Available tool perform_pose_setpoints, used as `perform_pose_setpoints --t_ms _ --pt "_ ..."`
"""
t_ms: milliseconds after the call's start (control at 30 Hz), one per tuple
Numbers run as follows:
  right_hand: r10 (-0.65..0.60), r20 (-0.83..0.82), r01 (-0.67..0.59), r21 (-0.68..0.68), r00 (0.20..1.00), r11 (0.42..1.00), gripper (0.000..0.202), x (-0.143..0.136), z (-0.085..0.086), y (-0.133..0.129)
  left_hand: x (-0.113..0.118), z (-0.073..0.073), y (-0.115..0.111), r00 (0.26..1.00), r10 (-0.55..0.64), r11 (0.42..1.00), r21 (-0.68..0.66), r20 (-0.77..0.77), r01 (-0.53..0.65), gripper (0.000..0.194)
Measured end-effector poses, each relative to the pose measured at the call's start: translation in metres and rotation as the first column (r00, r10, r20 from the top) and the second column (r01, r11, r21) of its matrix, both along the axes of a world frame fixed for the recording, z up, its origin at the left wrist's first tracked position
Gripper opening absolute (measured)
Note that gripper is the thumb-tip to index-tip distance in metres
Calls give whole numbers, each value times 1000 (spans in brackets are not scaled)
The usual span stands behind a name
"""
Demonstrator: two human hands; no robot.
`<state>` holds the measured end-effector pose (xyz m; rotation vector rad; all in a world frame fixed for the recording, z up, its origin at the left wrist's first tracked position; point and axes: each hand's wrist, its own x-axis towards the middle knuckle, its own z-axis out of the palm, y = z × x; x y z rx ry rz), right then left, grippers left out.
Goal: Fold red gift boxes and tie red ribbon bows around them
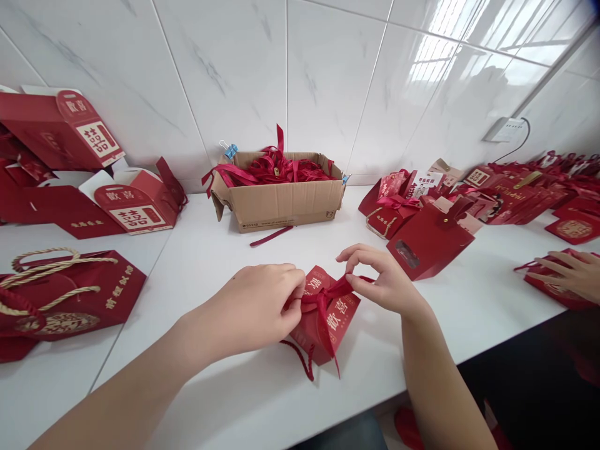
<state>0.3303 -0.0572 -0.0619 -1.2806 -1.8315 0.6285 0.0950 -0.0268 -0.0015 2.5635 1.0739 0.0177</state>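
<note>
On white counter (234,406), near front edge: small red box (341,317) with pale lettering, set at an angle directly between left hand (269,300) and right hand (382,275). Crossed on top by red ribbon (338,288), one tail hanging down over the box. With left hand, pinches ribbon between thumb and curled forefinger, close against box's left side; other fingers folded together, tips hidden. With right hand, nips ribbon between thumb and forefinger, just above box's upper right; other fingers loosely arched. Trailing at near left of box: dark red twisted cord (307,370).

Behind, near tiled wall (244,75): open cardboard carton (290,206) heaped with loose ribbons (272,169), blue clip (231,150) at left. Just before carton: single ribbon strip (270,236). To left: red box with gold cords (126,284), nearer than stacked red cartons (140,200). To right: clustered red gift boxes (431,240). Farther right: co-worker's hand (569,275), fingers spread on a red package (539,284).
</note>
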Motion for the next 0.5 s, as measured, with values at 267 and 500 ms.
perform_pose_setpoints --t_ms 267,500 --pt "-46 33 44 69 998 997 11 -1 0 2 8 -7 1 988 -25 999 -41 153 32 6" --pt "-122 -5 121 159 993 980 7 -32 12 -40 13 -13 5 974 -44 996 -69 223 61 12"
